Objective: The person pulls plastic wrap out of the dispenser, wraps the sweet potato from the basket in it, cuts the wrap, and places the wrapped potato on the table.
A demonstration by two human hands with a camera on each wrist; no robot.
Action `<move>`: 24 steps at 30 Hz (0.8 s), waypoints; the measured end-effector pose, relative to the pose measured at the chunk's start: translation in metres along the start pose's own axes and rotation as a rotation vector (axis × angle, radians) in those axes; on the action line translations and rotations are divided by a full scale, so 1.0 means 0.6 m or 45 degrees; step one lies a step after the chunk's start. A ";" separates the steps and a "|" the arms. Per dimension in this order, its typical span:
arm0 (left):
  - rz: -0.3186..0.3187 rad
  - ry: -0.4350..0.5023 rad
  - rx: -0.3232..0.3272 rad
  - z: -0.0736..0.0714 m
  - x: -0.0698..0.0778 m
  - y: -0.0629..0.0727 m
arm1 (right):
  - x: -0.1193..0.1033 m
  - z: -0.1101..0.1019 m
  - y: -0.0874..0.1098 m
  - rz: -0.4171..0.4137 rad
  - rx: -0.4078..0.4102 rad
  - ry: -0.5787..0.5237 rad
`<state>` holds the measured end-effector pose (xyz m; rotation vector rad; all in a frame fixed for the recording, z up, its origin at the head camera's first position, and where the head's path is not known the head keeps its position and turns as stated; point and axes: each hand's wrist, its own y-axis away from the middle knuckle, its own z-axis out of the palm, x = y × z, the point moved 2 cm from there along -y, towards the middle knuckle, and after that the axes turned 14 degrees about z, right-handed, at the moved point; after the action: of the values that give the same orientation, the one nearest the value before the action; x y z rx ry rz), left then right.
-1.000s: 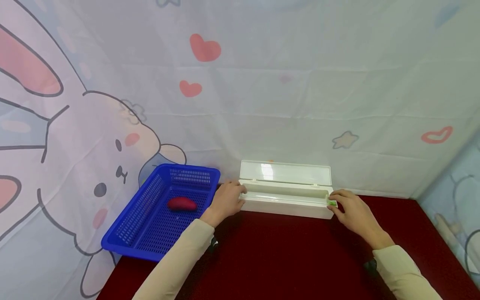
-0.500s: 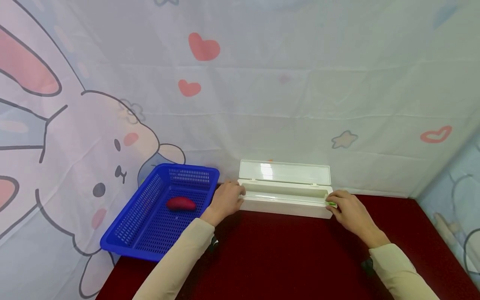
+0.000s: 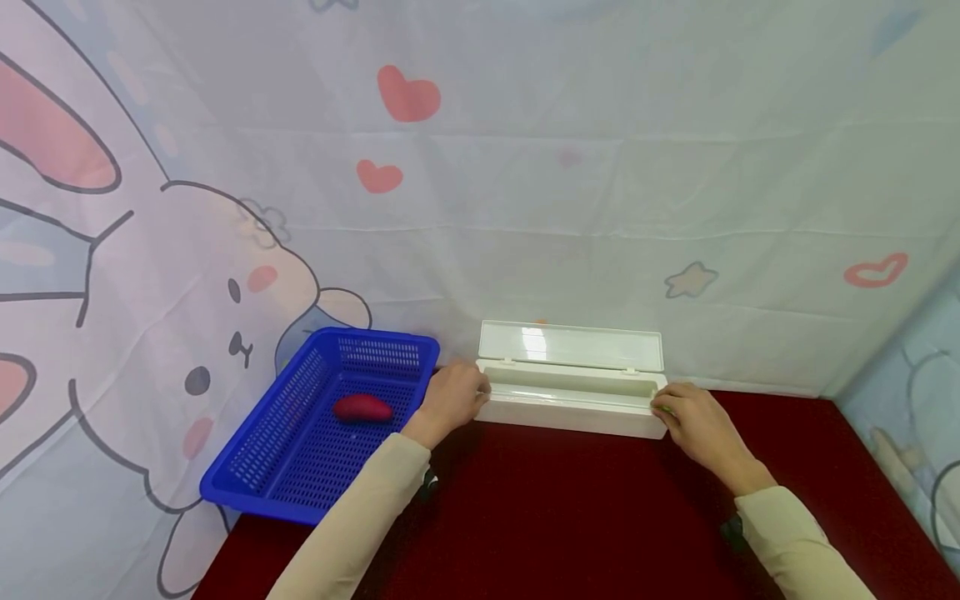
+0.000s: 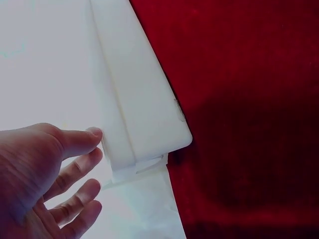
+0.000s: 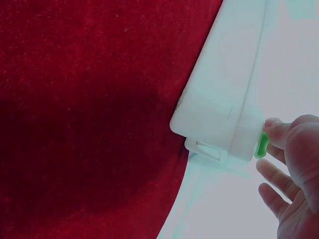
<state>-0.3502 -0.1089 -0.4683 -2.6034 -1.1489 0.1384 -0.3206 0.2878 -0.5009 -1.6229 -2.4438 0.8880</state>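
A long white cling film dispenser (image 3: pixel 570 417) stands on the red cloth, its hinged lid (image 3: pixel 585 346) raised at the back. Along its front top edge lies a narrow clear cutter strip (image 3: pixel 566 397). At the left end, my left hand (image 3: pixel 452 393) pinches the strip's end between thumb and index finger, the other fingers loosely bent. My right hand (image 3: pixel 697 421) pinches the opposite end, where a green slider (image 5: pixel 261 144) shows between thumb and index finger in the right wrist view. In the head view the fingertips hide that slider.
On the left is a blue perforated basket (image 3: pixel 225 483) with a red sweet-potato-like item (image 3: pixel 363 407) in it. The red cloth (image 3: pixel 570 517) spreads in front of the dispenser. A printed curtain (image 3: pixel 525 208) hangs close behind.
The right fingers have shifted slightly left along the dispenser's end and now cover the green slider in the head view. The left hand, dispenser and basket stay nearly still.
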 end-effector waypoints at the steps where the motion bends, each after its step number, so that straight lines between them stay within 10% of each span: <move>1: -0.004 0.005 -0.003 0.000 -0.001 0.000 | 0.000 0.000 0.000 -0.005 0.006 -0.003; 24: -0.013 0.057 0.020 0.005 -0.016 0.003 | 0.005 0.009 -0.010 0.024 0.086 -0.016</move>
<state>-0.3560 -0.1162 -0.4722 -2.5731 -1.1406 0.0863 -0.3290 0.2866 -0.5034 -1.6248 -2.3833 0.9755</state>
